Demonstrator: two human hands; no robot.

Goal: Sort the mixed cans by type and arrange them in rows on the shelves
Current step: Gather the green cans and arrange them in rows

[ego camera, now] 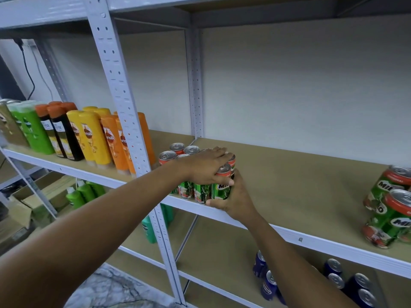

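Step in hand: squaring up the block of green cans [195,174] at the left end of the middle shelf [289,174], by my reading.
How to do it well: press from both sides together, evenly and low on the can walls, so the rows close up without a tall can tipping; keep the front row back from the shelf's edge.
Left hand [204,167]: laid flat over the can tops, fingers spread and curled down onto the front right can [222,185]; it presses rather than grips.
Right hand [233,196]: cupped around the side of that same front can, thumb under its base near the shelf lip, fingers hidden behind the can.
Cans versus hands: the block sits under and between both hands, touching them.
Other green cans [389,207]: a loose cluster at the far right of the same shelf, well apart from both hands.
Blue cans [347,283]: on the shelf below, unsorted-looking, out of reach for now.
Bottles [89,134]: in the neighbouring bay, beside the block.
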